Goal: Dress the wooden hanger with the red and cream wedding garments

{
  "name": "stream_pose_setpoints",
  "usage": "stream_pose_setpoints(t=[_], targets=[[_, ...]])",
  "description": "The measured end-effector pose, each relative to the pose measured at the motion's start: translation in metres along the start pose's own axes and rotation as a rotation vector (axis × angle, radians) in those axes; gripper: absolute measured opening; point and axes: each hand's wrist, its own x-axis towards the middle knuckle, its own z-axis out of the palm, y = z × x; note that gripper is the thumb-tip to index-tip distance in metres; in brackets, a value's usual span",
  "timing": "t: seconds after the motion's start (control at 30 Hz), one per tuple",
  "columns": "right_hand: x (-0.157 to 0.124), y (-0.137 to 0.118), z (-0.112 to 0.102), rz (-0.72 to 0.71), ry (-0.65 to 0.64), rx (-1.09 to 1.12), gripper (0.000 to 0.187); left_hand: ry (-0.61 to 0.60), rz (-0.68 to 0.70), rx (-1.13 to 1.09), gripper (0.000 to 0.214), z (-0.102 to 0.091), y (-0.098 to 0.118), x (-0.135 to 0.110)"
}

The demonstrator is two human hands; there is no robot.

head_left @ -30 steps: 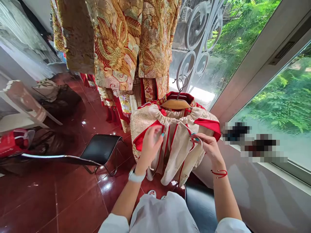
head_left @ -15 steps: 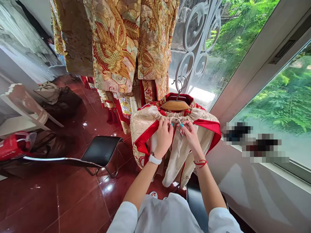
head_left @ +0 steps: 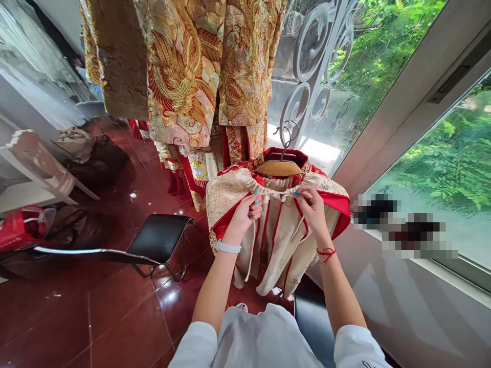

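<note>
A cream and red embroidered garment [head_left: 226, 186] hangs on a wooden hanger [head_left: 278, 168], its top edge gathered along a thin drawstring [head_left: 282, 193]. My left hand [head_left: 245, 210] is closed in a pinch on the cord at the left of the neckline, with a loose end dangling below it. At the right, my right hand [head_left: 312, 207] pinches the cord against the gathered edge, and another end hangs under it. Between the hands the cord runs nearly straight. Cream cloth with red piping hangs beneath. The hidden fingertips cover parts of the cord.
Gold embroidered garments [head_left: 184, 76] hang above and behind. To the left stand a black chair [head_left: 161, 237], a white chair [head_left: 34, 163] and a red bag [head_left: 23, 227]. A black seat [head_left: 312, 322] is close by my right side. The window frame [head_left: 399, 97] borders the right.
My hands have moved apart, left hand leftward and right hand rightward. The cord between them is now stretched across, with its ends hanging on either side.
</note>
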Motion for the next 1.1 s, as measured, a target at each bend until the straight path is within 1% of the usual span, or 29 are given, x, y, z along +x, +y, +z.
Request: stream_pose_setpoints(t=[0.07,0.1,0.2,0.23,0.27,0.3,0.37,0.47,0.5,0.53,0.57,0.6,0.67,0.7,0.73,0.8,0.9,0.97,1.0,1.1], targets=[[-0.002,0.001,-0.003,-0.007,-0.005,-0.047,0.008,0.012,0.01,-0.013,0.039,0.0,0.001,0.0],[-0.004,0.0,-0.007,-0.008,-0.044,-0.081,0.011,0.003,0.011,-0.02,0.035,0.001,0.003,-0.001],[-0.012,-0.007,-0.023,-0.011,-0.219,-0.252,0.024,-0.051,-0.011,-0.051,0.017,0.001,0.007,-0.004],[-0.015,-0.01,-0.027,-0.015,-0.237,-0.326,0.025,-0.065,-0.013,-0.053,0.012,0.001,0.008,-0.005],[-0.018,-0.012,-0.029,-0.022,-0.215,-0.395,0.024,-0.076,-0.003,-0.044,0.012,0.001,0.008,-0.007],[-0.019,-0.014,-0.028,-0.033,-0.147,-0.448,0.022,-0.085,0.017,-0.022,0.016,0.001,0.008,-0.008],[-0.019,-0.015,-0.016,-0.057,0.084,-0.487,0.016,-0.111,0.065,0.06,0.026,0.001,0.007,-0.01],[-0.007,-0.014,0.016,-0.117,0.486,-0.406,0.013,-0.147,0.135,0.24,0.036,0.005,0.005,-0.01],[-0.002,-0.013,0.026,-0.135,0.559,-0.35,0.014,-0.142,0.169,0.314,0.038,0.007,0.005,-0.009],[0.004,-0.012,0.033,-0.144,0.549,-0.286,0.015,-0.125,0.215,0.396,0.039,0.009,0.006,-0.008],[0.008,-0.012,0.038,-0.139,0.461,-0.221,0.017,-0.101,0.269,0.482,0.038,0.01,0.006,-0.006],[0.012,-0.012,0.039,-0.119,0.32,-0.158,0.02,-0.075,0.327,0.57,0.037,0.012,0.007,-0.004],[0.015,-0.012,0.035,-0.058,0.026,-0.056,0.025,-0.029,0.428,0.748,0.036,0.016,0.009,-0.001],[0.015,-0.013,0.031,-0.03,-0.069,-0.026,0.026,-0.012,0.469,0.834,0.037,0.018,0.01,0.0],[0.015,-0.013,0.028,-0.009,-0.116,-0.008,0.026,-0.003,0.503,0.915,0.038,0.02,0.011,0.001],[0.014,-0.014,0.022,0.011,-0.149,0.014,0.028,-0.034,0.546,1.061,0.042,0.023,0.014,0.001],[0.013,-0.015,0.022,0.024,-0.197,0.053,0.028,-0.212,0.556,1.184,0.045,0.024,0.02,0.003],[0.012,-0.015,0.025,0.024,-0.188,0.062,0.027,-0.312,0.556,1.209,0.045,0.021,0.023,0.005],[0.011,-0.014,0.027,0.018,-0.172,0.052,0.026,-0.335,0.564,1.217,0.045,0.019,0.025,0.007],[0.006,-0.013,0.032,-0.017,-0.114,0.002,0.028,-0.346,0.593,1.236,0.045,0.011,0.027,0.009]])
